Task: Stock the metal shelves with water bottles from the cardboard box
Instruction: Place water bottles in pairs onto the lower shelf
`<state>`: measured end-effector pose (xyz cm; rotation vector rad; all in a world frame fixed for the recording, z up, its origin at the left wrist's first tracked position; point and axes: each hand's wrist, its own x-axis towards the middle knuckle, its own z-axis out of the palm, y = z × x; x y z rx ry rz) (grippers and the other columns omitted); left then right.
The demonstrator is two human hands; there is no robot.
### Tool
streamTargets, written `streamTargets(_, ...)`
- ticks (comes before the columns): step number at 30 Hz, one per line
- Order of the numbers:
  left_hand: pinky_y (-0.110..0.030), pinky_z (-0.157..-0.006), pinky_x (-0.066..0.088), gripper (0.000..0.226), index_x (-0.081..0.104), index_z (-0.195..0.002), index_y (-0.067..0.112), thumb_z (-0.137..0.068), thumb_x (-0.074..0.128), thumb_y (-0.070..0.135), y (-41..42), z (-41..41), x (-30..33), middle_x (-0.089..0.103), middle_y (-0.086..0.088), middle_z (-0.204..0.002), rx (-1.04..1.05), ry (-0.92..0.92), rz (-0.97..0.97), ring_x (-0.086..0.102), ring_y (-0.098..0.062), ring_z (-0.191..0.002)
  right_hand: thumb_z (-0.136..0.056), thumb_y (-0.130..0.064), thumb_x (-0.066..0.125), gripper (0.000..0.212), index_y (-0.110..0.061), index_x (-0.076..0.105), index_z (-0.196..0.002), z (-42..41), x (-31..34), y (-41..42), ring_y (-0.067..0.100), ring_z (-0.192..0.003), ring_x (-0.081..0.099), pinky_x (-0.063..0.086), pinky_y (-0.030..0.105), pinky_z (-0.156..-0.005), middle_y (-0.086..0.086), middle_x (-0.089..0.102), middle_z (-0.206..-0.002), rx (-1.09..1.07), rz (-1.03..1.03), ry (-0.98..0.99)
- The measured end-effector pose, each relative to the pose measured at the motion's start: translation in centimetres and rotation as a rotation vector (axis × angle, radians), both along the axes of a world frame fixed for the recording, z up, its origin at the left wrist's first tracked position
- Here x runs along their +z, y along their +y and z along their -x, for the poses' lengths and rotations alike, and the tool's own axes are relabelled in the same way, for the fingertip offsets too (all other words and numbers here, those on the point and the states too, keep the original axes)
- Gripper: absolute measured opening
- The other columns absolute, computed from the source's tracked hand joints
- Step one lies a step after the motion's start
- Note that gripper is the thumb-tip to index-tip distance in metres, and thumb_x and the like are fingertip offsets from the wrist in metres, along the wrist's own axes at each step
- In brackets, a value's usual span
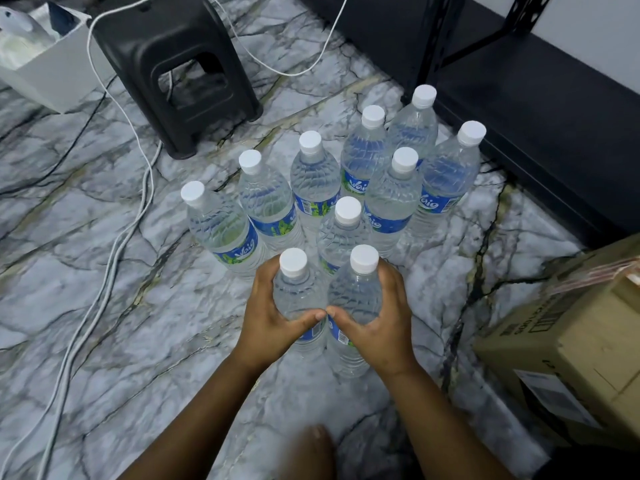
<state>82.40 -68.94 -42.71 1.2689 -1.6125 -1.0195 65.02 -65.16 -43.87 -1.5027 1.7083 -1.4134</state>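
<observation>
Left hand: the left hand (pixel 268 318) is curled round the shoulder of the near-left water bottle (pixel 299 299), thumb across the near side and fingers wrapped behind, so this grip is closed on the bottle.
Right hand: the right hand (pixel 379 323) is wrapped the same way round the near-right water bottle (pixel 355 299); the two thumb tips are almost touching between the bottles.
Hold, reason: each bottle is taken high, just under its white cap, where the body narrows; this is judged to allow a one-handed lift of a full bottle, one per hand.
Two held bottles: both are seen upright on the marble floor (pixel 104 306), just beside each other, nearest of the group.
Other bottles: eight more capped bottles (pixel 315 181) are stood upright on the floor beyond, in loose rows running toward the far right, close together so they can be reached in turn.
Cardboard box: the cardboard box (pixel 571 341) is set at the near right, beside the bottles; its inside is not shown.
Metal shelves: the dark metal shelving (pixel 554 109) is stood at the far right, its low shelf near the far bottles; no bottle is seen on it.
Stage: the unloading appears largely done and the shelving not yet begun.
Surroundings: a black plastic stool (pixel 173 64) and white cables (pixel 114 237) are left on the far left.
</observation>
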Motion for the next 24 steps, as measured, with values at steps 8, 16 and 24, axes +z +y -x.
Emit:
streamTargets(8, -0.054, -0.105, 0.043, 0.1, 0.033, -0.135, 0.056, -0.051, 0.087, 0.061, -0.4, -0.2, -0.8, 0.049, 0.001, -0.139, -0.048, -0.015, -0.024, 0.048, -0.02, -0.131, -0.065, -0.047, 0.075, 0.086, -0.016, 0.036, -0.135, -0.1, -0.1, -0.2, 0.007, -0.123, 0.041, 0.032, 0.012, -0.104, 0.0, 0.043, -0.128, -0.029, 0.038, 0.028)
streamTargets(16, -0.025, -0.102, 0.044, 0.087, 0.037, -0.133, 0.05, -0.059, 0.082, 0.053, -1.4, 0.2, -0.8, 0.05, 0.022, -0.13, -0.009, -0.082, 0.038, 0.052, -0.006, -0.123, -0.07, -0.045, 0.073, 0.078, -0.012, 0.039, -0.132, 0.2, -0.3, -0.9, 0.012, -0.118, 0.047, 0.037, 0.015, -0.102, 0.007, 0.049, -0.122, -0.099, 0.062, 0.041)
streamTargets(24, -0.01, -0.098, 0.038, 0.079, 0.036, -0.134, 0.036, -0.065, 0.075, 0.047, -1.0, 1.0, -0.3, 0.046, 0.025, -0.127, 0.022, -0.138, 0.076, 0.047, 0.008, -0.119, -0.071, -0.042, 0.07, 0.073, -0.014, 0.039, -0.132, 0.4, -0.4, -0.9, 0.011, -0.117, 0.047, 0.037, 0.013, -0.1, 0.006, 0.049, -0.121, -0.115, 0.061, 0.03)
